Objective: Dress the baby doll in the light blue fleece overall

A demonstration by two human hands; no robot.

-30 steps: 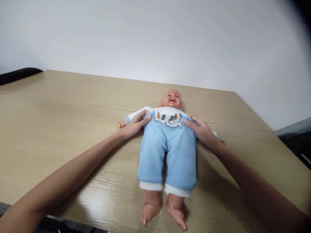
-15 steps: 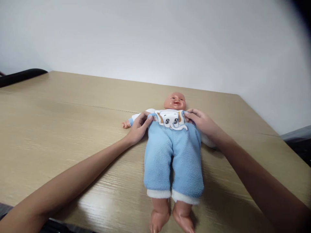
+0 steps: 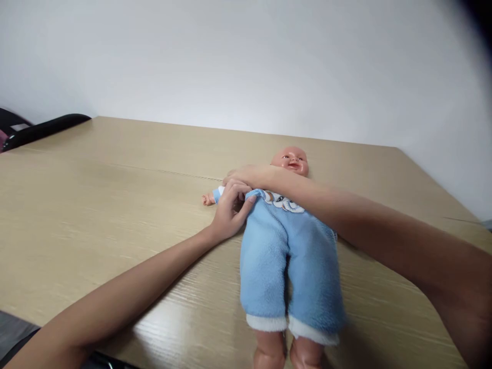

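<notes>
A baby doll (image 3: pixel 292 160) lies on its back on the table, its feet toward me. It wears fuzzy light-blue pants (image 3: pixel 265 261) with white cuffs and an elephant face at the waist, partly covered by my forearm. My left hand (image 3: pixel 232 207) pinches the waistband at the doll's side on my left. Across the doll's chest reaches my right arm, with my right hand (image 3: pixel 246 177) just beyond my left one, near the doll's sleeve (image 3: pixel 218 195). The right fingers are blurred and partly hidden, so what they touch does not show.
The wooden table (image 3: pixel 115 215) has a thin seam running across it. Behind it rises a plain pale wall (image 3: pixel 246 66). A black curved object (image 3: pixel 49 129), perhaps a chair part, stands at the far left edge.
My right hand has left the waistband on the right and crossed over the doll's chest to the left. My left hand keeps its pinch. The view has shifted slightly left.
</notes>
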